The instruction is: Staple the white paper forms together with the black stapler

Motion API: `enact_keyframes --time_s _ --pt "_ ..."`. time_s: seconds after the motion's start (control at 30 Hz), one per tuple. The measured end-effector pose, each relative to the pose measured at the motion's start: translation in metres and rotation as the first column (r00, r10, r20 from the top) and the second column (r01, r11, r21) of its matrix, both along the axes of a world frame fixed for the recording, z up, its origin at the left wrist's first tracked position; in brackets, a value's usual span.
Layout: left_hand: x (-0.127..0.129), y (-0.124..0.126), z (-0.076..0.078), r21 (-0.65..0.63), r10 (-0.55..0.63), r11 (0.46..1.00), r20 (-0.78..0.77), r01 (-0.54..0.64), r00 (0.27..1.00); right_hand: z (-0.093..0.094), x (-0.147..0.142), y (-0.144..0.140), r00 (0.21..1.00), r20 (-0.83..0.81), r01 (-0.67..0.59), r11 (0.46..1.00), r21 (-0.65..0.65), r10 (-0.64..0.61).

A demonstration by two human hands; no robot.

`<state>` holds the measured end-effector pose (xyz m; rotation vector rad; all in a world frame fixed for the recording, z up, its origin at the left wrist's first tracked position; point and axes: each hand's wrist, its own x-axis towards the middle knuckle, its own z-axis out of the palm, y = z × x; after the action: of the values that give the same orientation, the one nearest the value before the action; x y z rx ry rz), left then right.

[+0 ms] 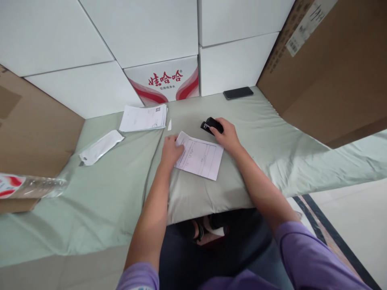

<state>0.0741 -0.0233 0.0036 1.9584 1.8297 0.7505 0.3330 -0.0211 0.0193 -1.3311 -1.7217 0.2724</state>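
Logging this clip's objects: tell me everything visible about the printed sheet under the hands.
The printed sheet is white paper with a faint table of lines and small text, too small to read. It lies flat and slightly skewed on the pale green cloth, near the front edge. The left hand presses its left corner; the right hand, at its upper right corner, rests on a black stapler.

Storeroom, stacked cartons (329,68), cloth-covered table (121,193)
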Motion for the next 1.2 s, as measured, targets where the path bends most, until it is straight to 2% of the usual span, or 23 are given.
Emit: enact_keyframes --time_s 0.13,0.23,0.3,0.43,0.53,0.8,0.87,1.0,1.13,1.2 --pt "-0.002 0.000 -0.002 0.102 -0.084 0.992 0.077 0.076 0.993 0.000 0.002 0.001 1.000 -0.005 0.003 1.000 -0.021 -0.003" --pt "-0.001 0.000 -0.002 0.129 -0.146 0.983 0.131 0.129 0.981 -0.001 0.003 0.001 1.000 -0.001 0.013 0.999 -0.034 -0.013" --pt "0.000 -0.002 -0.002 0.150 -0.142 0.981 0.135 0.122 0.981 -0.001 0.004 0.002 1.000 0.005 0.020 0.999 -0.036 -0.019" --pt "0.001 -0.004 0.001 0.183 -0.064 0.982 0.102 0.045 0.993 -0.003 0.006 0.004 0.999 0.020 0.033 0.999 -0.043 -0.032" --pt "-0.002 -0.003 0.003 0.110 -0.082 0.992 0.140 0.067 0.987 -0.005 0.008 0.007 0.998 0.036 0.049 0.996 -0.073 -0.046" --pt "-0.010 0.003 0.001 -0.067 -0.091 0.989 0.437 0.133 0.895 -0.014 0.013 0.011 0.989 0.148 0.001 0.991 -0.137 0.019" --pt "-0.009 0.003 0.002 -0.063 -0.108 0.987 0.435 0.150 0.894 -0.015 0.013 0.011 0.980 0.199 0.001 0.988 -0.157 0.031" --pt "-0.008 0.002 0.004 0.039 -0.158 0.987 0.394 0.156 0.905 -0.012 0.010 0.007 0.973 0.231 0.022 0.983 -0.182 0.021" --pt "-0.009 0.003 0.004 -0.073 -0.104 0.983 0.535 0.169 0.839 0.003 0.001 -0.003 0.990 0.135 0.046 0.998 -0.049 -0.039" --pt "-0.010 0.004 0.004 -0.134 -0.064 0.975 0.592 0.176 0.804 0.012 -0.003 -0.010 0.997 0.075 0.027 0.999 0.024 -0.029"
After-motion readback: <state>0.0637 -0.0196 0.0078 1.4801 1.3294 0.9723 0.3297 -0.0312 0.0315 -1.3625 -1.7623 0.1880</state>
